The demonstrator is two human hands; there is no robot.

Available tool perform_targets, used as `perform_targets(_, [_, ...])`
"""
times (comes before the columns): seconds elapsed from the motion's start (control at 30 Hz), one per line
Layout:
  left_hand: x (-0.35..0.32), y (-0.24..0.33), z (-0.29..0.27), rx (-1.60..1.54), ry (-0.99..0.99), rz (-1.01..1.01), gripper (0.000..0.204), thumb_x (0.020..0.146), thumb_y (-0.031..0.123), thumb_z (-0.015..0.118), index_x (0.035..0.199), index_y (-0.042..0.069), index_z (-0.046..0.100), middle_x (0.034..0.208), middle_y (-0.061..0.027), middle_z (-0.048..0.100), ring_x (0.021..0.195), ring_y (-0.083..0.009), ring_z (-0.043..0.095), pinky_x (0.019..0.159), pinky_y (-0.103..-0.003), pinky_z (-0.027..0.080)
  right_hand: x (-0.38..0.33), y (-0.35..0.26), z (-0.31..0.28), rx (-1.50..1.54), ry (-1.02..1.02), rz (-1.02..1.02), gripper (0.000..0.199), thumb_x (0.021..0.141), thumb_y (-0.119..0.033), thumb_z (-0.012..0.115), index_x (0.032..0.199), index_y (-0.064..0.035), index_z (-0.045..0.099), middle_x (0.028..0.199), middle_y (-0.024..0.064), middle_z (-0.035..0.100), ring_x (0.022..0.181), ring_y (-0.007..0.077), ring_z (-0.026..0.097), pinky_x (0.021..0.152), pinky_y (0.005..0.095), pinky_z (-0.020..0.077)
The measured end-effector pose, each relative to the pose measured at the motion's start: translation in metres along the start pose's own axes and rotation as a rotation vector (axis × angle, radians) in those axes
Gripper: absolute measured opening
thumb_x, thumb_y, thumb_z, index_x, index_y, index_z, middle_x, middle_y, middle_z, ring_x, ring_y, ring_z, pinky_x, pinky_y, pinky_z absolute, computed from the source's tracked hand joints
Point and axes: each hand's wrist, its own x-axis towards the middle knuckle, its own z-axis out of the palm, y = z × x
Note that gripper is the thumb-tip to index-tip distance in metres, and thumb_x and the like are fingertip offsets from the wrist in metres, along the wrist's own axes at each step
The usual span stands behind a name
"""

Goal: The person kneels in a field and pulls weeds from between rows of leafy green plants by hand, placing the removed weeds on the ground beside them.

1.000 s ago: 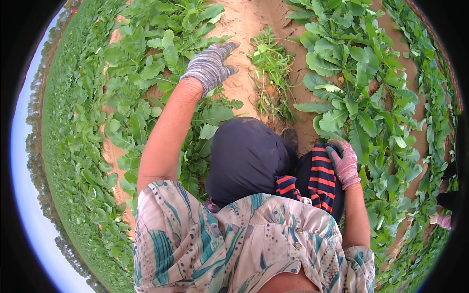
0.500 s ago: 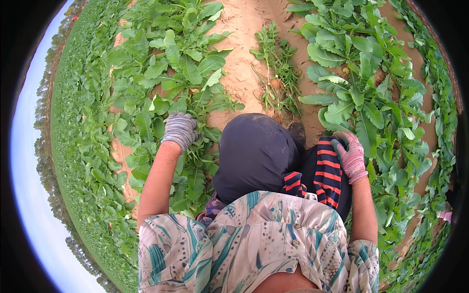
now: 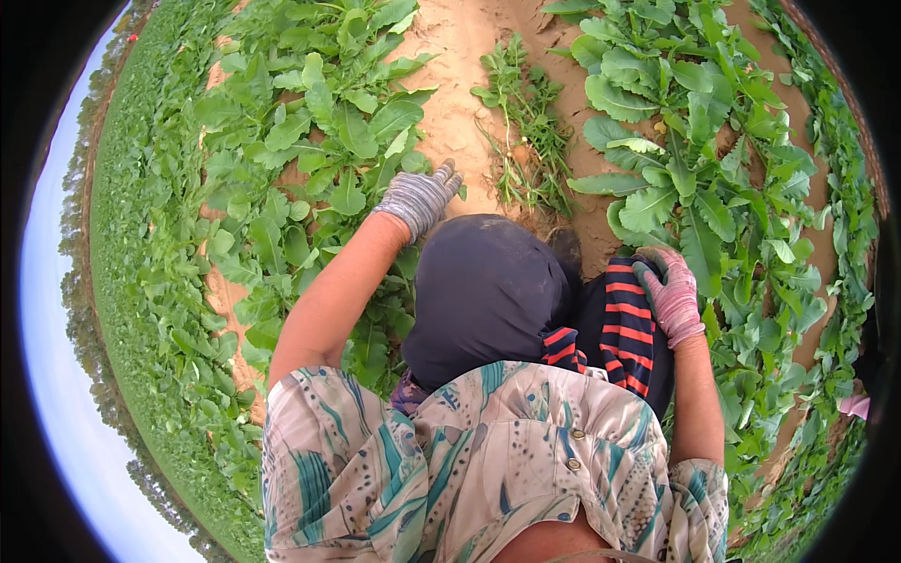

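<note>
My left hand [image 3: 419, 200], in a grey striped glove, is at the edge of the left row of leafy green plants [image 3: 352, 127], beside the bare sandy strip. Its fingers are drawn together toward the pulled weeds; a bit of green shows by the fingertips, but what they hold I cannot make out. Wilting pulled weeds [image 3: 535, 141] lie in a heap on the sand ahead of my knee. My right hand [image 3: 672, 293], in a pinkish glove with a darker thumb, rests on my right knee over a black and red striped cloth [image 3: 627, 324], thumb and fingers apart.
A second row of broad-leaved plants [image 3: 657, 150] stands at the right. Between the rows runs a strip of sandy soil [image 3: 460, 94]. My bent dark-clad knee [image 3: 488, 291] fills the middle. At the far right edge a pink-gloved hand [image 3: 854, 405] shows, apparently another person's.
My left hand has come out of the left row's leaves and moved right and forward to the sandy strip. My right hand stays on the knee.
</note>
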Motion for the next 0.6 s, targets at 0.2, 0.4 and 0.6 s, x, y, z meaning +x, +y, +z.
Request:
perform_targets(0.2, [0.046,-0.004,0.006,0.015,-0.23,-0.244,0.03,0.093,0.014,0.044,0.117,0.007,0.06,0.122,-0.0146,0.061,0.099,-0.0304,0.067,0.08,-0.046,0.052,0.0,0.001,0.0,0.007,-0.002,0.023,0.029,0.082,-0.025,0.067,0.107,-0.0085,0.067,0.113,0.0138,0.063,0.11,0.0341,0.055,0.096,0.041,0.0439])
perform_targets(0.4, [0.036,-0.018,0.009,0.02,0.05,-0.364,0.026,0.089,0.011,0.046,0.106,0.008,0.066,0.095,-0.0129,0.071,0.089,-0.0294,0.069,0.072,-0.043,0.053,0.0,0.002,-0.002,0.029,-0.001,0.025,0.031,0.082,-0.026,0.067,0.107,-0.0083,0.067,0.114,0.0141,0.062,0.11,0.0342,0.055,0.096,0.041,0.044])
perform_targets(0.6, [0.022,-0.025,0.014,-0.076,0.004,-0.312,0.024,0.087,0.02,0.051,0.1,0.014,0.07,0.094,-0.0134,0.07,0.087,-0.0323,0.067,0.075,-0.042,0.053,-0.001,0.001,-0.002,0.017,0.008,0.045,0.032,0.082,-0.027,0.067,0.108,-0.0085,0.067,0.115,0.0142,0.062,0.111,0.034,0.055,0.096,0.0409,0.0439])
